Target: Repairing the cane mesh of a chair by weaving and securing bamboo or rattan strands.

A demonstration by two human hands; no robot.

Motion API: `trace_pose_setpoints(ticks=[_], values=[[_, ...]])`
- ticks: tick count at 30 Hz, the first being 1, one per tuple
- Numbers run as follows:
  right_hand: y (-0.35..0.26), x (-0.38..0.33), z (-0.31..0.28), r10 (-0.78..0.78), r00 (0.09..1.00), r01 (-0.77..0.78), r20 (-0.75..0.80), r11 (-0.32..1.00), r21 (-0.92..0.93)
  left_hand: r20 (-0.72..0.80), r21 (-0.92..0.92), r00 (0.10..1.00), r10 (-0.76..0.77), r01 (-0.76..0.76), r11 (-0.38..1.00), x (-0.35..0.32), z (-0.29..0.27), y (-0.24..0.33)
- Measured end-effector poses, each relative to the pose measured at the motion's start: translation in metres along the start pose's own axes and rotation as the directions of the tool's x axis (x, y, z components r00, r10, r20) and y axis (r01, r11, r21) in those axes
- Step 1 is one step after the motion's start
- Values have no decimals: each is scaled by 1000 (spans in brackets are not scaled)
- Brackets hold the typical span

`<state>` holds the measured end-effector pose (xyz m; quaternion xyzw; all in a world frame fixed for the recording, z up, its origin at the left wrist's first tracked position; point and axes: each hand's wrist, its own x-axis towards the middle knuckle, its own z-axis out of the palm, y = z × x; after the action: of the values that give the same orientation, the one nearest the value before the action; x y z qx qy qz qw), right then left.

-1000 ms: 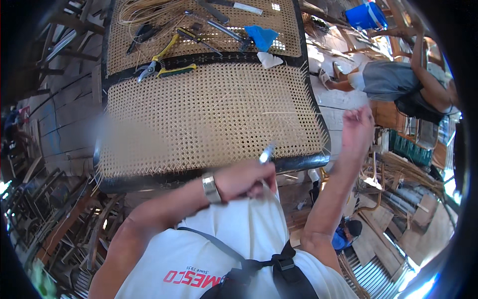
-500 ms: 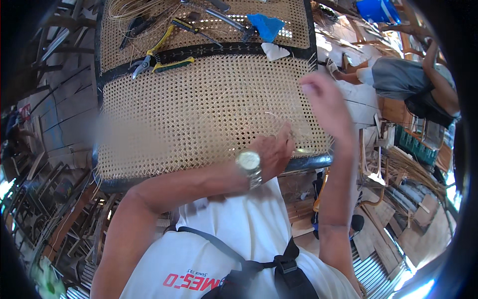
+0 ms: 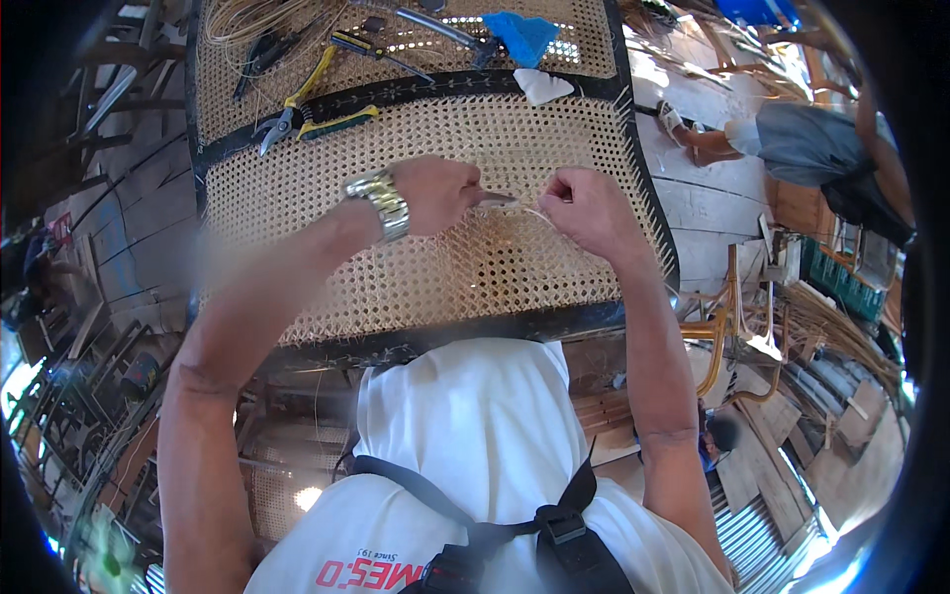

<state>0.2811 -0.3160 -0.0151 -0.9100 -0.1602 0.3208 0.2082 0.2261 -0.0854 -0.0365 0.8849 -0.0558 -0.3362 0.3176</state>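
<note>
A woven cane panel (image 3: 297, 188) in a dark frame lies flat in front of me. My left hand (image 3: 435, 193), with a metal watch on the wrist, is closed on a thin pointed tool (image 3: 495, 200) over the middle of the weave. My right hand (image 3: 584, 208) pinches a pale cane strand (image 3: 529, 210) just to its right. The two hands sit close together above the panel, the tool tip between them.
Yellow-handled pliers (image 3: 307, 109), a screwdriver (image 3: 376, 49), a blue cloth (image 3: 522, 35) and coils of cane lie on a second woven panel (image 3: 594, 69) behind. Another person (image 3: 802, 148) crouches at the right. Wooden chair frames (image 3: 737, 337) stand below right.
Both hands have moved from the panel's near edge up to its middle. The right hand came down from raised in the air to meet the left over the weave.
</note>
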Motion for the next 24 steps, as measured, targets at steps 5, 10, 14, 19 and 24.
trace_pose_setpoints(ticks=[5,10,14,19,24], values=[[4,0,5,46,999,-45,-16,997,63,77,443,997,-32,-5,896,15,-15,36],[12,6,15,25,995,-19,-96,998,67,131,648,990,55,-127,751,22,-24,71],[16,9,14,48,999,-48,-3,997,67,120,715,991,68,-133,687,16,-14,95],[33,14,24,14,999,-20,40,985,169,-28,569,998,56,-31,821,7,4,71],[29,5,17,68,994,-93,88,939,332,-115,437,992,50,6,899,-1,4,58]])
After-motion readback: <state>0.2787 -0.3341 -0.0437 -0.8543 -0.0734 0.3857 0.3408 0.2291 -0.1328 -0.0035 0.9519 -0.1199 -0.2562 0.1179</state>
